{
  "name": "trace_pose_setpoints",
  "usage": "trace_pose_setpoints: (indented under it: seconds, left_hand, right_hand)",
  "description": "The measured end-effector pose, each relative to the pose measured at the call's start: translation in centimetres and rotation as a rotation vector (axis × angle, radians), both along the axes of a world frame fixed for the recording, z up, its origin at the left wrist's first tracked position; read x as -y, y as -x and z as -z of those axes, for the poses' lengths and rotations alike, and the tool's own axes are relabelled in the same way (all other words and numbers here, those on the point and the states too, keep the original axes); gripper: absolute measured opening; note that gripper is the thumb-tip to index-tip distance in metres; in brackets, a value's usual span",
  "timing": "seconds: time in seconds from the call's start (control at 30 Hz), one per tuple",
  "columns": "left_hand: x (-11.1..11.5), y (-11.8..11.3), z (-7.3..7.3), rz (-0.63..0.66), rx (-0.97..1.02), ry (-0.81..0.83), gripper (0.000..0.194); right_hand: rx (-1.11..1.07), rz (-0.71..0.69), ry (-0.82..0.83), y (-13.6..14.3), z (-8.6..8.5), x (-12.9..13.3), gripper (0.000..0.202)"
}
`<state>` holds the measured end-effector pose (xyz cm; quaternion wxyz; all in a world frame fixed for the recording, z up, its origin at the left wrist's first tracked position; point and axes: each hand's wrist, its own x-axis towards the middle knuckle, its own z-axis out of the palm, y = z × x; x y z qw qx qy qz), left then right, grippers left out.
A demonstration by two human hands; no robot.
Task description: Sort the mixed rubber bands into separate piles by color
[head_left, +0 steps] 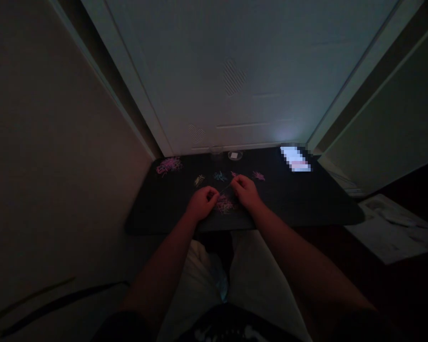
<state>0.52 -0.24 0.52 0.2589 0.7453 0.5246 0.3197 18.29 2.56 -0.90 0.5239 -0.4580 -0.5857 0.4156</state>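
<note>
My left hand (202,202) and my right hand (245,190) are close together over a dark table (299,199), fingers of both pinched. A thin pale strand (225,187) runs between their fingertips; the dim light hides its exact kind. Just beneath lies a mixed pile of small, thin, coloured pieces (224,204), mostly pink. Beyond the hands are smaller heaps: a yellowish one (199,180), a blue one (220,176) and a pink-purple one (258,175). Another pink heap (234,174) is partly covered by my right hand.
A larger pink-purple heap (169,165) sits at the table's back left. Against the white door panel (214,95) stand a clear container (217,152) and a round clear lid (235,156) with a white label. A lit screen (295,159) glows at the back right.
</note>
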Motion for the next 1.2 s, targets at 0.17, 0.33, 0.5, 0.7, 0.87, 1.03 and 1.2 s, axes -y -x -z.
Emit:
trace_pose_setpoints:
  seconds: [0.17,0.33,0.5,0.7,0.87,1.03,1.2]
  left_hand:
    - [0.1,0.0,0.0,-0.022,-0.098,-0.015,0.019]
    - [0.3,-0.2,-0.2,-0.034,-0.150,-0.016,0.021]
    - [0.3,-0.5,-0.4,-0.077,-0.131,-0.014,0.020]
    - [0.2,-0.6,-0.7,-0.132,-0.105,0.003,0.022]
    - [-0.3,-0.7,-0.9,-0.200,-0.093,-0.004,0.021]
    - [-2.0,-1.2,-1.4,-0.239,-0.149,-0.069,0.022]
    - [-4.9,-1.5,-2.8,-0.135,-0.314,-0.123,0.021]
  right_hand:
    - [-0.344,0.200,0.036,-0.7,0.3,-0.6,0.030]
    - [-0.134,0.156,-0.004,-0.7,0.5,-0.5,0.040]
    - [0.003,0.157,-0.043,-0.7,0.9,-0.3,0.044]
    - [-0.035,0.113,-0.036,-0.8,0.7,-0.3,0.046]
    - [0.068,0.091,-0.047,-0.7,-0.1,0.0,0.041]
    - [0.149,0.090,-0.091,-0.5,-0.4,0.3,0.039]
    - [0.136,0.108,-0.087,-0.6,-0.6,0.4,0.038]
